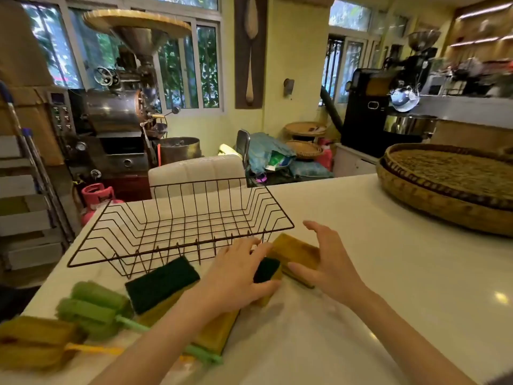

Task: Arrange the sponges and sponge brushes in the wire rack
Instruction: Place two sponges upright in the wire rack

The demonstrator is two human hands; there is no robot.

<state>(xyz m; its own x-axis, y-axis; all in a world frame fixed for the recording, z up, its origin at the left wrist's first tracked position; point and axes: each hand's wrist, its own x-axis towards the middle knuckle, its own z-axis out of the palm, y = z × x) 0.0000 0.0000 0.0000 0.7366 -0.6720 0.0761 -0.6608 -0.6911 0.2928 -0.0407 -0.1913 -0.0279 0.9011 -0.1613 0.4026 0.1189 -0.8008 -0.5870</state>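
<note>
An empty dark wire rack (pixel 177 232) stands on the white counter. In front of it lie yellow sponges with dark green scouring sides. My left hand (pixel 236 276) curls around one such sponge (pixel 268 270), thumb at its near side. My right hand (pixel 330 259) hovers with spread fingers over another yellow sponge (pixel 294 251) just right of it. A third sponge (pixel 162 283) lies green side up to the left, and a yellow one (pixel 219 333) sits under my left forearm. Green sponge brushes (pixel 95 304) and yellow sponge brushes (pixel 33 340) lie at the near left.
A large woven basket tray (pixel 433 201) sits at the counter's right. The counter's left edge (pixel 50 282) drops off beside the brushes. A white chair back (pixel 194 170) stands behind the rack, with roasting machines beyond.
</note>
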